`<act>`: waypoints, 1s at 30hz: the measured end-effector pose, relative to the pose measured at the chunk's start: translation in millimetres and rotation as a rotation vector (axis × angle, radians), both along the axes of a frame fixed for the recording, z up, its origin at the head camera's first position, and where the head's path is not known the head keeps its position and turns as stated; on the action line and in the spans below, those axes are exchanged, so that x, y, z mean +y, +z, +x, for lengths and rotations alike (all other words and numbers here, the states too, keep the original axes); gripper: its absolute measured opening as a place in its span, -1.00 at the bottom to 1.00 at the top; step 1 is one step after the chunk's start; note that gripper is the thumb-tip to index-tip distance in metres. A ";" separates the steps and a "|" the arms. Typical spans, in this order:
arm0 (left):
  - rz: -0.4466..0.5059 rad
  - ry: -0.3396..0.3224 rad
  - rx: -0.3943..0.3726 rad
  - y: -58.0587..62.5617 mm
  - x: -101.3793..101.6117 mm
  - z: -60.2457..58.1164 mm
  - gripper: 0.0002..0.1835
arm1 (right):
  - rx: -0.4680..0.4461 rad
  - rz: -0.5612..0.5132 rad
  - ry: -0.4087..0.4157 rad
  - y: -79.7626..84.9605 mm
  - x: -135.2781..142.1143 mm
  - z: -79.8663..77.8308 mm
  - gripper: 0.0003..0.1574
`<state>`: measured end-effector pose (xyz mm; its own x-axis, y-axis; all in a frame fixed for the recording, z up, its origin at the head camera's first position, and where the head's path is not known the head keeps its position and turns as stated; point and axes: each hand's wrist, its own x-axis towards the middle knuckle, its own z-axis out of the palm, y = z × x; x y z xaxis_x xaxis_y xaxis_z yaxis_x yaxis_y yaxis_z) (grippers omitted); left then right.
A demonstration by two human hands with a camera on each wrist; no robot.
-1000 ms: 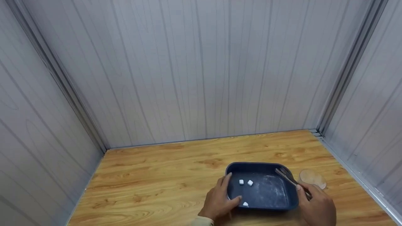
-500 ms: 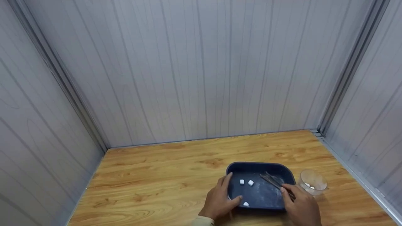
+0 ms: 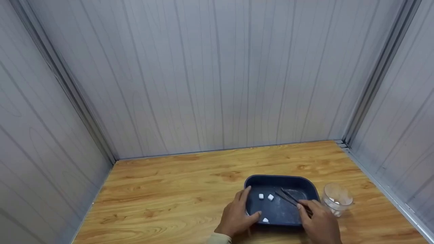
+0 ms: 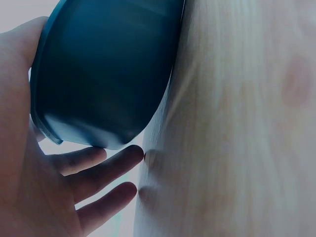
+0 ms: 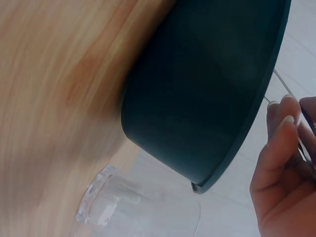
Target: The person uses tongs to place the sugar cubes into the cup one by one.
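A dark blue rectangular dish [image 3: 281,176] rests on the wooden table at the front right. Two white cubes [image 3: 270,197] lie side by side in its left half; a third white piece [image 3: 265,220] shows by the near rim. My left hand [image 3: 236,215] holds the dish's left end, thumb over the rim; in the left wrist view its other fingers [image 4: 108,170] reach along the outside. Metal tongs [image 3: 287,197] are pinched in my right hand [image 3: 320,222]. Their two tips stand apart over the dish, right of the cubes, with nothing between them.
Close to the dish's right side stands a clear glass cup [image 3: 342,195] with several white pieces inside. Pale panel walls [image 3: 220,84] enclose the wooden table [image 3: 162,193] at the back and both sides.
My right hand has moved left with the tongs, from the dish's right rim towards its middle, uncovering more of the glass cup. My left hand and the white pieces stay put.
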<state>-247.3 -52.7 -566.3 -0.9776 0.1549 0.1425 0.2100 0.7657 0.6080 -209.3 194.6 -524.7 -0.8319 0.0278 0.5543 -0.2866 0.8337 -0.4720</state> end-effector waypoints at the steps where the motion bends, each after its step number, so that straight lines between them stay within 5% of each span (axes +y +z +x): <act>1: 0.000 -0.001 0.008 -0.2 0.0 0.2 -0.07 | 0.002 0.003 -0.002 -0.8 -0.5 -0.4 -0.87; 17: -0.016 -0.009 0.043 -2.9 -0.6 0.6 -0.04 | -0.079 0.035 0.019 -9.3 -10.0 -6.7 -0.86; 30: -0.001 0.004 0.020 -0.4 0.0 0.8 -0.04 | -0.014 0.072 0.035 -18.1 -15.0 -11.6 -0.89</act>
